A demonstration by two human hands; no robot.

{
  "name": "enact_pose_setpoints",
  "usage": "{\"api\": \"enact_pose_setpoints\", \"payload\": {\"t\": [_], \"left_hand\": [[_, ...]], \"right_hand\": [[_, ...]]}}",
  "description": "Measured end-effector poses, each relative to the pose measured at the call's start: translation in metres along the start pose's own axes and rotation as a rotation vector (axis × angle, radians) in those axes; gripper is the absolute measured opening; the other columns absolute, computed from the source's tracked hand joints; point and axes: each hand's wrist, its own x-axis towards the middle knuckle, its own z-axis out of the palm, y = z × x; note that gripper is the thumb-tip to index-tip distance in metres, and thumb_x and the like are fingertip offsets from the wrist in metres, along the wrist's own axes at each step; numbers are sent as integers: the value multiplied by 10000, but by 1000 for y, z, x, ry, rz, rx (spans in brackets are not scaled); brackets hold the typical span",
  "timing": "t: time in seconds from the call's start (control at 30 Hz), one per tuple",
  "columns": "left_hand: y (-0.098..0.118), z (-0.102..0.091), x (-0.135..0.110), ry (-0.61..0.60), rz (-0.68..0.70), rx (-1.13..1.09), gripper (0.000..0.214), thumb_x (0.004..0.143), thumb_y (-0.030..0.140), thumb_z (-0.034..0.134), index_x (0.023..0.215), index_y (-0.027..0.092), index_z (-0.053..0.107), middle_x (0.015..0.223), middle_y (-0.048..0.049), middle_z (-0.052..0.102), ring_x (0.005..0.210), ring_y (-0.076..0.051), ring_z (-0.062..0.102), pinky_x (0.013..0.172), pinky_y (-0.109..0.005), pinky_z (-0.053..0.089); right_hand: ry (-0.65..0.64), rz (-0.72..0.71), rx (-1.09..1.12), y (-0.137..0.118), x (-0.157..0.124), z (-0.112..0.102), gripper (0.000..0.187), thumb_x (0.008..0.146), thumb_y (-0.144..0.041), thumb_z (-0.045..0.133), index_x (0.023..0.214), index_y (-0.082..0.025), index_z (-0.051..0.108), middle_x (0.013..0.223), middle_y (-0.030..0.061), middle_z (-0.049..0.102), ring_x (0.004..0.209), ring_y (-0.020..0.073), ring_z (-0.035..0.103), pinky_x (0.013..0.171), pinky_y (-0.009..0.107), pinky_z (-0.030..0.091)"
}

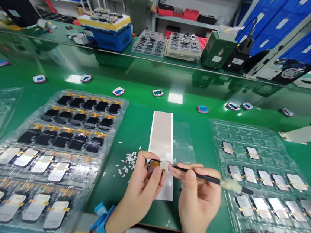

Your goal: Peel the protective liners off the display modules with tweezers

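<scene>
**My left hand (pixel 141 193) pinches a small dark panel (pixel 153 168), my right hand (pixel 198 196) a slim black tool (pixel 194 172)**

From my head camera, both hands sit low in the centre of the frame, fingers curled and closed. The panel is held between my left thumb and fingers, above a long white strip (pixel 160 139) lying on the green bench (pixel 171 223). The tool's tip reaches a pale patch (pixel 163 165) at the panel's edge, and a fluffy off-white swab (pixel 230 185) sits on its far end. White bits (pixel 130 160) lie scattered just left of my hand.

At lower left, a clear blister tray (pixel 90 96) holds dark panels (pixel 63 139) in its upper rows and pale-backed panels (pixel 35 207) below, with amber tabs. At lower right, a second clear tray (pixel 216 129) holds pale panels (pixel 265 189) in spaced rows. At the top, a clear tray (pixel 149 43) on the far bench holds small dark parts.
</scene>
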Motion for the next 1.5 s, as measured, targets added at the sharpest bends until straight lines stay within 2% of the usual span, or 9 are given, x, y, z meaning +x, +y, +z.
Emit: {"api": "enact_pose_setpoints", "payload": {"t": [0.2,0.4,0.57,0.77,1.0,1.1,1.23,1.37,1.5], "left_hand": [[0,-1,-2,-3,23,-8,226,1009,441,546,1031,266,405,651,95,488,448,-49,303,435,-145,264],[-1,-3,-4,-40,67,-126,320,1001,555,488,1111,260,434,770,37,593,525,-86,421,550,-235,360],[-2,-2,-7,8,19,-53,192,1055,467,417,1080,276,420,745,53,564,569,-100,438,588,-235,406],[0,0,-8,12,18,-33,187,1067,449,395,1073,265,430,759,45,561,588,-88,456,602,-214,433],[-1,0,-7,13,74,-7,165,1073,418,399,1053,255,416,802,42,576,580,-67,482,565,-183,426],[-3,1,-3,27,109,10,185,1070,423,409,1001,252,398,748,65,558,513,-51,416,498,-156,373],[-3,2,-7,98,86,60,272,1016,455,539,959,262,356,647,107,476,481,-52,355,458,-145,300],[12,-16,-35,106,92,224,208,1064,434,419,964,256,381,715,62,518,551,-78,448,504,-184,355],[43,-66,-62,299,236,587,168,1092,329,316,997,255,432,849,2,608,720,-131,573,680,-256,467]], "right_hand": [[10,-9,16,-2,-3,6,92,979,-190,583,990,-275,548,896,21,636,799,176,755,542,257,646],[-56,-46,-1,-3,-3,5,127,980,-148,570,979,-275,568,842,24,683,870,194,762,627,287,661],[-66,-81,-11,-4,-4,6,151,976,-126,576,974,-277,571,831,13,706,881,196,769,707,328,671],[-60,-97,-24,-4,-5,5,150,971,-115,584,974,-265,576,842,12,705,888,192,772,711,319,670],[-84,-134,2,-1,-2,6,149,957,-89,585,982,-235,575,863,21,724,899,195,777,701,298,673],[-39,-72,58,0,0,4,132,968,-106,575,997,-235,568,917,27,720,902,199,779,704,305,679],[42,-30,77,0,0,-1,128,948,-108,614,992,-221,571,920,27,719,879,202,777,720,342,685],[106,-90,27,2,0,-5,155,876,-95,706,944,-180,595,879,30,714,833,205,768,705,364,690],[128,-110,16,0,-2,0,170,847,-127,751,916,-162,601,829,29,707,775,209,753,698,392,691]]}}
